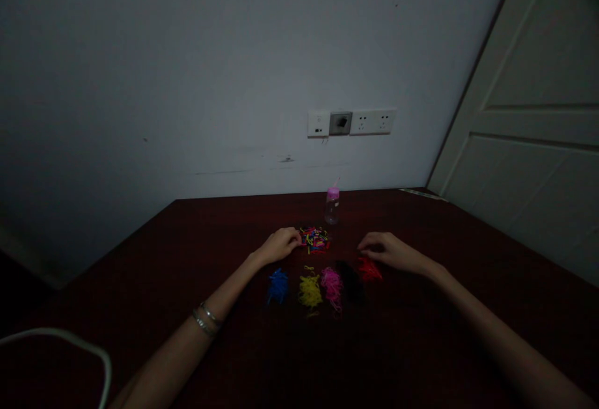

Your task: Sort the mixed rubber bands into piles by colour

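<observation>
My left hand (282, 245) reaches to the left edge of a pile of mixed-colour rubber bands (315, 239). Its fingers are bent and pressed together at the pile; whatever they hold is too small to make out. Over a red pile of bands (369, 269) hovers my right hand (386, 250), thumb and forefinger brought close in a pinch, its contents not discernible. Between the forearms lie sorted piles: blue bands (277, 285), yellow bands (309, 290), pink bands (332, 285) and a black heap (350, 281) that barely shows against the dark table.
A clear bottle with a pink lid and straw (332, 206) stands behind the mixed pile. The dark red table (224, 222) meets a wall with sockets (373, 122). A white cable (60, 334) curves at lower left, and a panelled door (528, 128) is at right.
</observation>
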### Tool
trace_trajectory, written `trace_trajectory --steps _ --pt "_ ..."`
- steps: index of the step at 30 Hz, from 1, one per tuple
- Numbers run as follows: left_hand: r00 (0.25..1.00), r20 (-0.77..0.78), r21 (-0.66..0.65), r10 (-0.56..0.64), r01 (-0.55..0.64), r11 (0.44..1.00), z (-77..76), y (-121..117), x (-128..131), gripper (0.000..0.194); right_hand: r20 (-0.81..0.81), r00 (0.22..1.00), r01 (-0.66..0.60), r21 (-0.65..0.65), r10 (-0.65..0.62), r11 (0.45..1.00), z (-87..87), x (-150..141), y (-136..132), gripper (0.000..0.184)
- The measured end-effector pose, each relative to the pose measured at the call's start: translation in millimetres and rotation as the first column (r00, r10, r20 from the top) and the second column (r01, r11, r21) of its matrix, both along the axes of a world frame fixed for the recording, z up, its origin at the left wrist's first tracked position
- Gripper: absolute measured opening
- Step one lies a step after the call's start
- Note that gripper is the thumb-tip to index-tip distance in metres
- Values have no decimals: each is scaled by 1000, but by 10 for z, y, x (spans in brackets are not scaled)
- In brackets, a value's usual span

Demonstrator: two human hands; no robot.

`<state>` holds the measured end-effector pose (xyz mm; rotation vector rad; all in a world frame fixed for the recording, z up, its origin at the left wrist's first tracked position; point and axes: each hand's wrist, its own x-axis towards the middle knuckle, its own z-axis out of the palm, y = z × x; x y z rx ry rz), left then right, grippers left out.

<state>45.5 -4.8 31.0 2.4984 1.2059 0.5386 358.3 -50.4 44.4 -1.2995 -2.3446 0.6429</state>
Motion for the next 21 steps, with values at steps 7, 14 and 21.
trace_trajectory --steps 7,14,21 --pt "994 66 38 -83 81 996 335 -211 162 17 -58 994 -83 190 96 978 241 -292 -32 24" --pt "987 25 94 -159 156 983 569 -432 297 16 -79 965 -229 211 250 950 519 -696 -108 24" --pt "988 14 97 -155 153 983 597 -455 302 15 -76 960 -252 182 269 951 520 -766 -28 18"
